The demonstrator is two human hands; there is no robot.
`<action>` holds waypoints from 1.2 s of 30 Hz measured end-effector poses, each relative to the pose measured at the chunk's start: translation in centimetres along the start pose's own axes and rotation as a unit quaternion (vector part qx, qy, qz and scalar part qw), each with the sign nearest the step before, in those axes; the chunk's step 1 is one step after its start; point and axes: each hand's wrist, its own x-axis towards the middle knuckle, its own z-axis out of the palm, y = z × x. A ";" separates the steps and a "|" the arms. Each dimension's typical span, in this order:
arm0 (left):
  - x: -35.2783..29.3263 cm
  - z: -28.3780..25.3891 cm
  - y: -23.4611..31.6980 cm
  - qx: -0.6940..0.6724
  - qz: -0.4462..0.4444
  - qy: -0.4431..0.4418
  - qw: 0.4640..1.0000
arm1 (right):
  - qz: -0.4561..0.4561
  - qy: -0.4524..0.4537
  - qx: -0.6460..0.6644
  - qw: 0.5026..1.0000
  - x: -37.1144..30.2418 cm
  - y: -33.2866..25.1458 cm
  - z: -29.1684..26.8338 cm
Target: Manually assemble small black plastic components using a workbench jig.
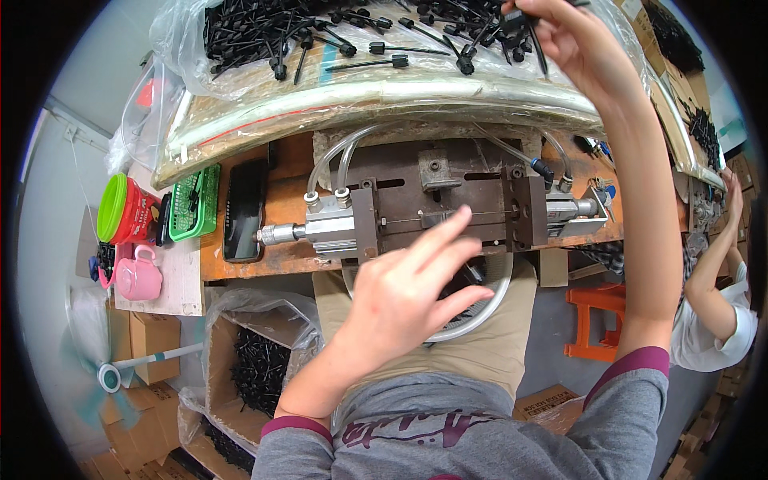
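My left hand (408,284) hovers over the front of a dark metal fixture (472,188), its fingers apart and nothing seen in them. At the far right of the bench, my right hand (572,36) is closed on a black plastic piece (520,28) with a thin stem, beside a heap of similar black pieces (248,36) on clear plastic sheeting. A silver pneumatic cylinder (330,226) flanks the fixture on its left, and another cylinder (568,210) on its right. Part of the fixture's middle is hidden behind my left fingers.
Clear air hoses (340,156) arch over the fixture. Left of it lie a dark phone (244,210), a green basket (194,200) and a pink cup (139,276). A round basket (506,280) sits on my lap. Below stands a lined carton (224,312); at right, an orange stool (588,320) and a co-worker's arm (712,280).
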 end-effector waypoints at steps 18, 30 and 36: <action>1.2 -0.9 0.7 -0.088 -0.026 0.067 0.994 | 0.182 -0.003 0.256 0.949 -16.7 5.5 8.7; 0.8 -0.9 0.5 -0.050 0.059 0.051 0.996 | 0.157 -0.031 0.186 0.969 -18.2 4.5 8.6; 1.1 -1.9 0.0 -0.191 0.047 0.006 0.980 | 0.147 -0.025 0.178 0.973 -18.0 3.7 8.2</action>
